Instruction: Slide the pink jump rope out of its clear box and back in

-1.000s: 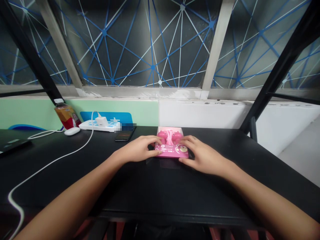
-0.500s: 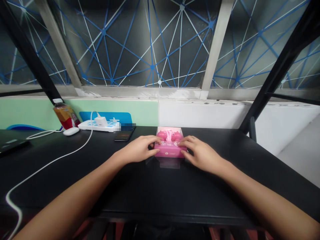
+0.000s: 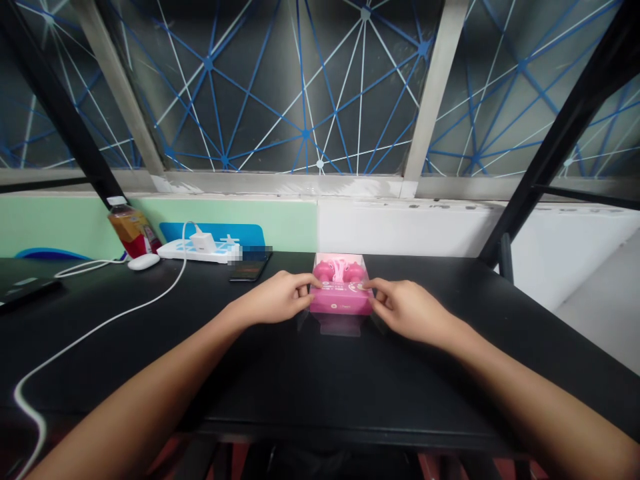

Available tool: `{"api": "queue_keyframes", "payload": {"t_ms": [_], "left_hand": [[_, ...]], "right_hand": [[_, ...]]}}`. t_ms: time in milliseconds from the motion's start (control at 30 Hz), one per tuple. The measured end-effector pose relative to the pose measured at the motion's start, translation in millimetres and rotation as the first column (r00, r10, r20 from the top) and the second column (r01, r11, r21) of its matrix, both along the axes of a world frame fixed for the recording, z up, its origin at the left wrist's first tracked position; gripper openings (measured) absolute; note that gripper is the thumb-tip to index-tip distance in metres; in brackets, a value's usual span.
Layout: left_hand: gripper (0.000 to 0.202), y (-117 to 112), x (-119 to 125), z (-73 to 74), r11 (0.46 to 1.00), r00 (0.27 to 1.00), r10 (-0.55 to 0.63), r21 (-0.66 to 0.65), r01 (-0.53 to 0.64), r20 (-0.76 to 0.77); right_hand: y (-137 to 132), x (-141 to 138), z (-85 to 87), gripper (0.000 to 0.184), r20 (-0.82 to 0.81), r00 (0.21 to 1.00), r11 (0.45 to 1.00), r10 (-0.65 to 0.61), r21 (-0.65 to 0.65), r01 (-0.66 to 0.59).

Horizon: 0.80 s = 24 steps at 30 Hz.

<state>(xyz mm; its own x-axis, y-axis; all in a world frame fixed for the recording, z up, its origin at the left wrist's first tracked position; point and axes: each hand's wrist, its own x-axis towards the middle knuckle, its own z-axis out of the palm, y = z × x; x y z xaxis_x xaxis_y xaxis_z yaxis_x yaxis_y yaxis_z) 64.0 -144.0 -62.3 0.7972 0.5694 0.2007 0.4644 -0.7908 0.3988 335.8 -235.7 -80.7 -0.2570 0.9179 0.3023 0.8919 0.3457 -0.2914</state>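
Your left hand [image 3: 273,298] and right hand [image 3: 413,310] grip the pink box [image 3: 341,301] from either side at centre frame; uneven pressure could tip it.

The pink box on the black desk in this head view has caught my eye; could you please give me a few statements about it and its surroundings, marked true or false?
The left hand touches the left side of the pink rectangular packaging box: true.
The right hand holds a white computer mouse: false; it touches the box's right side, and the mouse lies far left.
A black smartphone lies on the black desk, left of the box: true.
A clear bottle with orange contents stands right of the box: false; it stands far left, behind the mouse.
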Motion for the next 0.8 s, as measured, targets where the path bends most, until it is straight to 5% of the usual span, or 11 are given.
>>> {"api": "queue_keyframes", "payload": {"t_ms": [233, 800], "left_hand": [[0.033, 1.3, -3.2, 1.1, 0.988, 1.0, 0.008, -0.154, -0.007, 0.003], [0.028, 2.4, -4.4, 3.2, 0.998, 1.0, -0.02, -0.065, 0.019, -0.012]], "right_hand": [[-1.3, 0.9, 1.5, 0.037, -0.17, 0.983, 0.989, 0.074, -0.112, -0.094], [4.9, 1.2, -4.5, 0.027, 0.024, 0.999, 1.0, 0.021, 0.01, -0.021]]}}
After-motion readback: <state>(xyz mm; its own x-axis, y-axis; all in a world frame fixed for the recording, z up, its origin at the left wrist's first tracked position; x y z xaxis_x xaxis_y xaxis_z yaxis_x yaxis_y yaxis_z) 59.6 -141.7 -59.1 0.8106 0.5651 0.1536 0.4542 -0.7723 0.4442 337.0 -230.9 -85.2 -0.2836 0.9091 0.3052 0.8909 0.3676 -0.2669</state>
